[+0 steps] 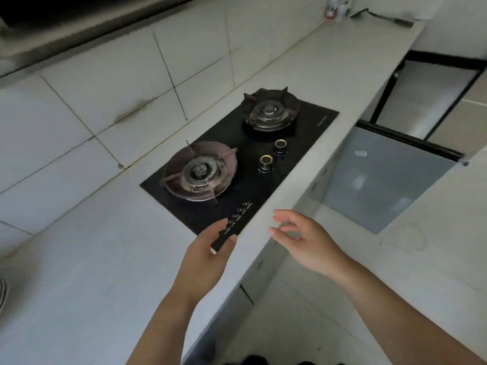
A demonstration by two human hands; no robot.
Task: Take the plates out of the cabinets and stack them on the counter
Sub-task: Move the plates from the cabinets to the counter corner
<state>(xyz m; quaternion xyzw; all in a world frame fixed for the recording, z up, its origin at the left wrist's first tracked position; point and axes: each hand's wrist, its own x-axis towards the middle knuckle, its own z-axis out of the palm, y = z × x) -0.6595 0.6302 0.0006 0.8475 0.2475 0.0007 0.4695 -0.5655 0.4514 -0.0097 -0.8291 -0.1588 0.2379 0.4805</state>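
Observation:
My left hand (204,255) hovers over the front corner of the black gas hob, fingers relaxed and empty. My right hand (303,239) hangs just past the counter's front edge, fingers loosely spread, holding nothing. The pale counter (87,259) stretches from lower left to upper right. Below it, a grey glass cabinet door (382,177) stands swung open, and a second dark-framed door (421,96) is open farther along. At the far left edge a sliver of a striped rim, perhaps a plate (3,293), shows on the counter. No other plate is visible.
A two-burner gas hob (237,164) with two knobs is set into the counter. A dark range hood (79,25) hangs at top left over the tiled wall. Small bottles (336,9) stand at the counter's far end. Tiled floor lies to the right.

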